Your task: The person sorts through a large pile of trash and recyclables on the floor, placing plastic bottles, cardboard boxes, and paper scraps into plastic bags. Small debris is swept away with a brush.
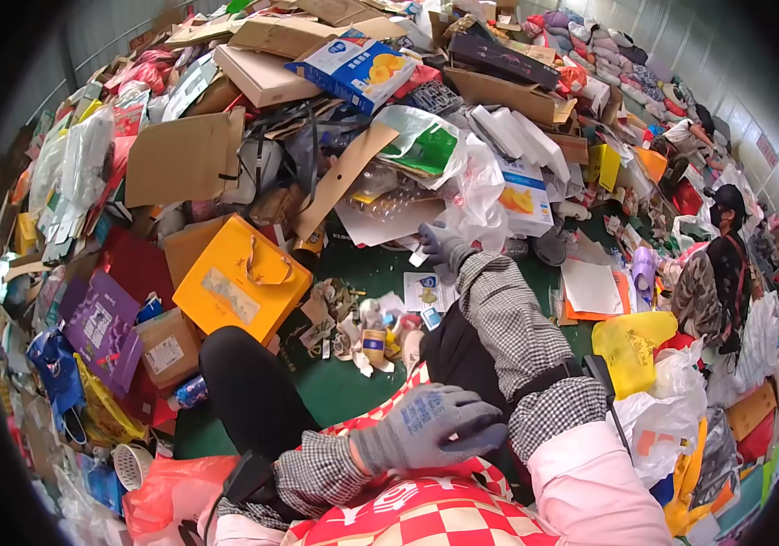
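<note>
- Where the green floor (353, 387) shows at all, it is only a small patch, ringed by a heap of cardboard (185, 156), paper and plastic that fills most of the view.
- A second person (726, 264) in dark clothes and a cap sits well apart at the right edge, among bags.
- A yellow gift bag (239, 278) lies flat at the left of the green patch, just beside a purple box (100, 328).
- A blue and white carton (353, 68) printed with oranges lies high on the heap.
- A yellow plastic bag (630, 350) lies to the right of the outstretched arm.
- A clear plastic bag (480, 196) stands at the heap's foot, just above the right hand.
- The left hand (426, 428), in a grey glove, lies close in over a red and white checked cloth (426, 519), fingers loosely spread and grasping nothing.
- The right hand (444, 247), also gloved, is stretched out to the foot of the heap; its fingers are curled at the clear plastic bag, but I cannot tell whether they grip it.
- Small scraps and a little bottle (373, 337) lie on the floor between the knees.
</note>
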Demonstrator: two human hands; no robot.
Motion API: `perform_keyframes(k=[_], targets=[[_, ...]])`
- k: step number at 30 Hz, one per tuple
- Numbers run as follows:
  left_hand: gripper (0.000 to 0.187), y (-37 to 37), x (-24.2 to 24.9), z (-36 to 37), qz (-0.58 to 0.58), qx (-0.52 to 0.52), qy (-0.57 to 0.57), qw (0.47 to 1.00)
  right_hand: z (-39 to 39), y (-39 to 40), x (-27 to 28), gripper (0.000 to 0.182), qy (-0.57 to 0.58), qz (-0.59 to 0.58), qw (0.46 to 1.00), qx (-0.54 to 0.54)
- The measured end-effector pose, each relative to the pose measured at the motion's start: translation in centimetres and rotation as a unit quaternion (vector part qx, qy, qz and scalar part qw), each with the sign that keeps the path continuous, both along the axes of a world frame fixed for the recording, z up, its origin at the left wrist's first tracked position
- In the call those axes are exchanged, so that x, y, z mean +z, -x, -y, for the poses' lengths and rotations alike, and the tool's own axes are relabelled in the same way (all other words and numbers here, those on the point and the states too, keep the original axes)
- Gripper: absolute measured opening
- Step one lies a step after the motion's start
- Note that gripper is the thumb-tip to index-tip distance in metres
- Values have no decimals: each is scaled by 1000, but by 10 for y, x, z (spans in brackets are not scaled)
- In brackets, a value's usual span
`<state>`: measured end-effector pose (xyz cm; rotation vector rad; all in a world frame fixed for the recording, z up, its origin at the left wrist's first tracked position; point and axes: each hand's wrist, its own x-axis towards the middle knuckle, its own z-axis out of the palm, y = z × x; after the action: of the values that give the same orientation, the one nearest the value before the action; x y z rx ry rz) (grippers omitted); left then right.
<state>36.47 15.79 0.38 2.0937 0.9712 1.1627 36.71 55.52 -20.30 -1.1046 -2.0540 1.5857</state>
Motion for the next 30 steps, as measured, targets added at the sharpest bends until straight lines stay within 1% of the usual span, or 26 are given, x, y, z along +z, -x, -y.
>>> perform_keyframes(k=[1,2,3,4,5,6,7,8,9,10,11,13,14,16,17,18,19,21,22,23,25,26,27,28,29,30], targets=[[25,11,4,-1,-33,14,-10,999,2,-17,12,28,77,-58,995,18],[25,23,2,-2,-32,41,33,998,3,-34,25,20,157,-110,981,32],[26,38,1,-6,-18,65,59,996,22,-49,66,16,337,-149,929,-37],[27,56,2,-8,-5,96,67,993,20,-57,76,17,315,-136,935,-86],[25,73,10,-5,17,144,122,982,14,-65,80,19,293,-122,939,-135],[25,89,9,-3,93,177,192,961,5,-74,81,16,289,-116,939,-148],[26,104,8,-4,183,182,161,952,-2,-82,77,14,289,-107,937,-165],[27,122,2,-3,231,216,166,934,1,-89,76,12,283,-128,931,-190],[28,137,-2,-4,237,285,134,919,-2,-94,69,10,274,-124,935,-189],[30,151,-2,-4,248,318,123,907,-3,-96,61,9,277,-91,939,-184],[32,173,-11,-3,226,339,100,908,-3,-94,55,9,277,-60,943,-175],[35,198,-20,-5,234,378,92,891,-4,-88,44,9,292,9,943,-158],[35,211,-28,-5,247,385,103,883,-11,-94,38,10,405,-66,910,-50],[36,232,-43,-9,269,399,134,866,-17,-93,34,9,402,-31,915,-18],[36,241,-51,-12,257,398,156,866,-21,-92,33,9,400,-14,917,-2],[36,249,-59,-15,245,397,177,867,-7,-86,48,8,339,8,939,-53],[36,258,-69,-19,232,395,199,866,-9,-83,42,9,321,8,946,-51],[36,275,-94,-31,188,388,305,849,-18,-84,27,9,285,9,957,-50],[37,285,-114,-41,173,381,350,838,-25,-86,12,11,293,11,956,-27],[38,294,-136,-50,159,376,393,824,-27,-84,-4,11,282,38,957,-50],[38,308,-177,-69,187,406,447,775,-23,-82,-36,11,256,88,958,-91],[37,311,-198,-75,290,409,440,745,-10,-74,-45,18,219,142,957,-128],[35,311,-220,-80,378,424,423,706,-10,-82,-75,28,267,114,948,-127],[33,320,-259,-80,144,432,398,796,-5,-78,-96,31,263,163,946,-91],[31,329,-296,-78,-98,410,348,838,1,-82,-129,34,239,187,950,-67],[27,318,-310,-84,137,441,454,762,4,-88,-177,36,139,228,964,-8]])
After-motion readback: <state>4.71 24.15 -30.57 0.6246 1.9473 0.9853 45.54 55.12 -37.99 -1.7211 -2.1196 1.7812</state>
